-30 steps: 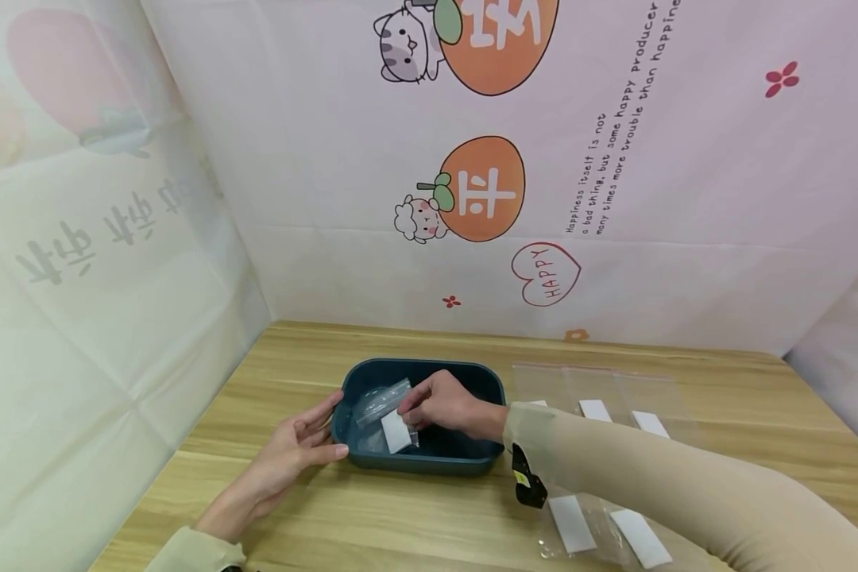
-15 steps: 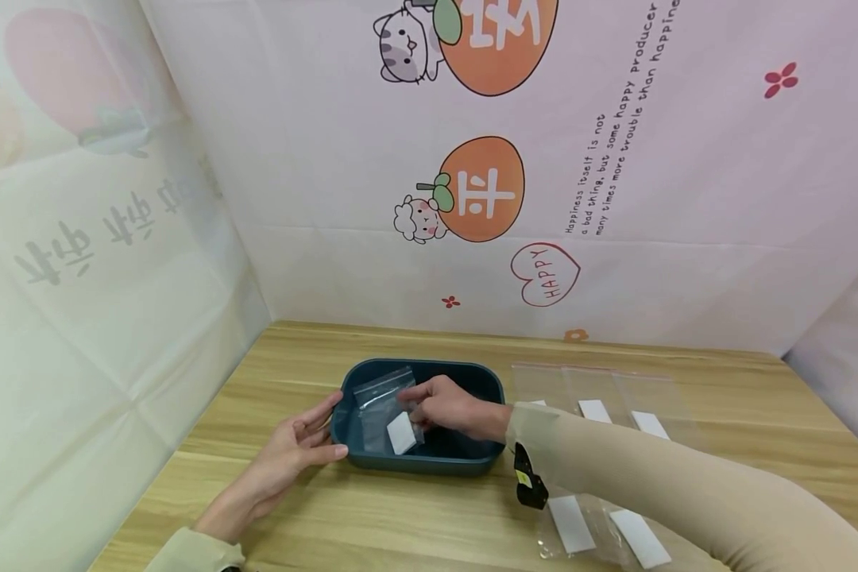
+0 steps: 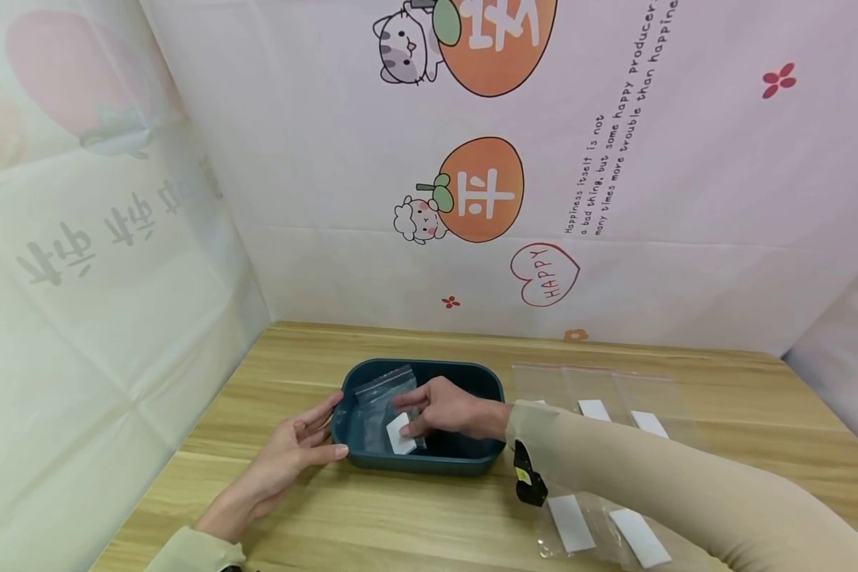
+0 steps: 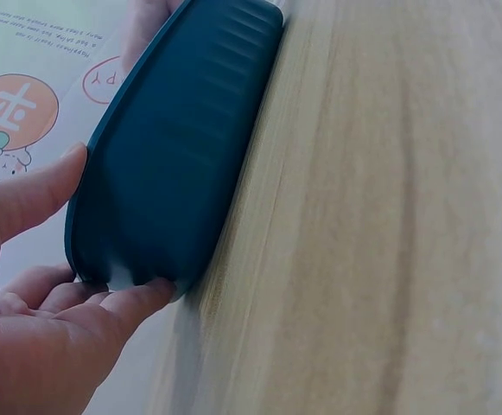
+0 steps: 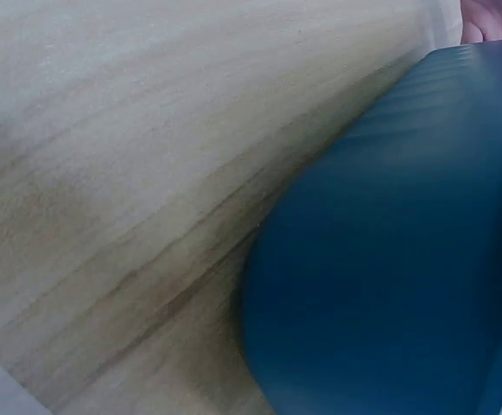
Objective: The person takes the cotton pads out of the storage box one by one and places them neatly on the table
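Observation:
A dark blue plastic box (image 3: 429, 463) stands on the wooden table. My left hand (image 3: 293, 449) holds its left end, thumb on the near side and fingers round the end; the left wrist view shows the thumb (image 4: 47, 194) at the rim. Inside the box, a clear zip-lock bag (image 3: 375, 417) with a white label (image 3: 399, 435) leans at the left. My right hand (image 3: 446, 409) reaches into the box and pinches the bag at the label, thumb on top; the fingers behind are partly hidden. The right wrist view shows mainly the box's outer wall (image 5: 389, 242).
Several clear bags with white labels lie right of the box, among them a back bag's label (image 3: 593, 410) and a front bag's label (image 3: 572, 524). My right sleeve (image 3: 658, 469) crosses above them. A printed cloth (image 3: 372, 270) hangs behind the table (image 3: 372, 508).
The bag in the box has turned more upright and spread out. My right thumb has come onto its label while the index finger reaches further left. My left hand stays on the box.

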Demonstrator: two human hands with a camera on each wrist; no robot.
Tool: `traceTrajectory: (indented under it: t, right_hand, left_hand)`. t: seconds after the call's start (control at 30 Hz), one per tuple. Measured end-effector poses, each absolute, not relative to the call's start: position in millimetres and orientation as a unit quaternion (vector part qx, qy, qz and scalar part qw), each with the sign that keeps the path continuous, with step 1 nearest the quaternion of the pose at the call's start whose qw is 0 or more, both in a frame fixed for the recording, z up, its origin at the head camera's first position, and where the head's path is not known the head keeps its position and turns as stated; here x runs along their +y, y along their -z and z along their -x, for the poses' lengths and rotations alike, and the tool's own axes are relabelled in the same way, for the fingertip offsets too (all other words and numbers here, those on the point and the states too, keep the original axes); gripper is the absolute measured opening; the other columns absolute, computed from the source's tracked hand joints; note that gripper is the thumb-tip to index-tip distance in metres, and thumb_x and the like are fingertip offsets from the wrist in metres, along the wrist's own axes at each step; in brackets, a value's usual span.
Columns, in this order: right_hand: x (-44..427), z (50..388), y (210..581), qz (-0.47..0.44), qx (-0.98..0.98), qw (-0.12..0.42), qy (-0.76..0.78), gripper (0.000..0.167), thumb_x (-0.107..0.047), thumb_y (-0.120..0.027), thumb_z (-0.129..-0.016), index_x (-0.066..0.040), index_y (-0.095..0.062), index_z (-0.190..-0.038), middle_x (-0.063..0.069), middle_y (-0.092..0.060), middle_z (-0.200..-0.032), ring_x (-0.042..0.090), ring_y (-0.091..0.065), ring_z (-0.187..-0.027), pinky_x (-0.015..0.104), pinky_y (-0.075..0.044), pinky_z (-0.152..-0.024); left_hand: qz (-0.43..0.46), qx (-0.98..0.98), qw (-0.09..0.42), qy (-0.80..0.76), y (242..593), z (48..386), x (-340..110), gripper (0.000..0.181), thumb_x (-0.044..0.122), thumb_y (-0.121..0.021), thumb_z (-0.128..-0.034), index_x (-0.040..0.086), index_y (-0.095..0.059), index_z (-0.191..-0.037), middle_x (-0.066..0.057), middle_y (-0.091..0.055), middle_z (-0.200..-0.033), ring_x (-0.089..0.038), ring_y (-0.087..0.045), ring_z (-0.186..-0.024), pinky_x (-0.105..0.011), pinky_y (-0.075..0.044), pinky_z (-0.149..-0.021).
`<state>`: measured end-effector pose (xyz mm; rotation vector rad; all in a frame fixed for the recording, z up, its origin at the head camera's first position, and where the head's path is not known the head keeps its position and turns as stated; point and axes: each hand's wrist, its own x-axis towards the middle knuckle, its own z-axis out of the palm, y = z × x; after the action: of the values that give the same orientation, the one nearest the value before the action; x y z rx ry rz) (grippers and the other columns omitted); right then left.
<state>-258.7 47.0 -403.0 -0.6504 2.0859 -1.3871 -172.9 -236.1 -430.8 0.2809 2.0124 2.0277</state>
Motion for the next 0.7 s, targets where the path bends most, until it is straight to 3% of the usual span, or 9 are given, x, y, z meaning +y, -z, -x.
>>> traceTrajectory:
  t: [0.23, 0.4, 0.57, 0.7]
  right_hand:
    - [53.8, 262.0, 392.9, 0.246, 0.765, 0.284, 0.524, 0.046, 0.002, -0.078, -0.093, 0.006, -0.066, -0.138, 0.018, -0.058, -0.149, 0.027, -0.067, -0.124, 0.034, -0.062, -0.087]
    - [61.9, 263.9, 382.2, 0.252, 0.767, 0.277, 0.521, 0.044, -0.001, -0.076, -0.095, 0.004, -0.066, -0.138, 0.017, -0.058, -0.151, 0.03, -0.061, -0.133, 0.035, -0.06, -0.095]
    - [70.6, 263.3, 370.0, 0.244, 0.777, 0.264, 0.517, 0.042, -0.005, -0.076, -0.097, 0.002, -0.068, -0.137, 0.013, -0.06, -0.15, 0.028, -0.062, -0.126, 0.033, -0.058, -0.096]
    - [82.1, 262.6, 359.2, 0.239, 0.781, 0.252, 0.519, 0.05, -0.006, -0.076, -0.097, 0.0, -0.062, -0.145, 0.012, -0.062, -0.147, 0.025, -0.067, -0.115, 0.036, -0.057, -0.098]
  left_hand:
    - [-0.097, 0.698, 0.137, -0.696, 430.1, 173.3, -236.0, 0.091, 0.006, -0.078, -0.0946, 0.007, -0.023, -0.168, -0.02, -0.01, -0.173, -0.045, -0.018, -0.154, -0.037, -0.041, -0.115]
    - [-0.093, 0.701, 0.14, -0.693, 429.5, 172.8, -236.2, 0.092, 0.007, -0.079, -0.0945, 0.008, -0.023, -0.168, -0.02, -0.01, -0.173, -0.045, -0.018, -0.154, -0.041, -0.039, -0.117]
    - [-0.09, 0.698, 0.144, -0.696, 429.4, 172.6, -236.6, 0.092, 0.007, -0.079, -0.0947, 0.008, -0.023, -0.168, -0.019, -0.01, -0.173, -0.042, -0.019, -0.155, -0.037, -0.041, -0.115]
    - [-0.09, 0.699, 0.145, -0.694, 429.0, 172.6, -236.7, 0.092, 0.008, -0.078, -0.095, 0.009, -0.022, -0.168, -0.019, -0.01, -0.173, -0.042, -0.018, -0.155, -0.038, -0.04, -0.116]
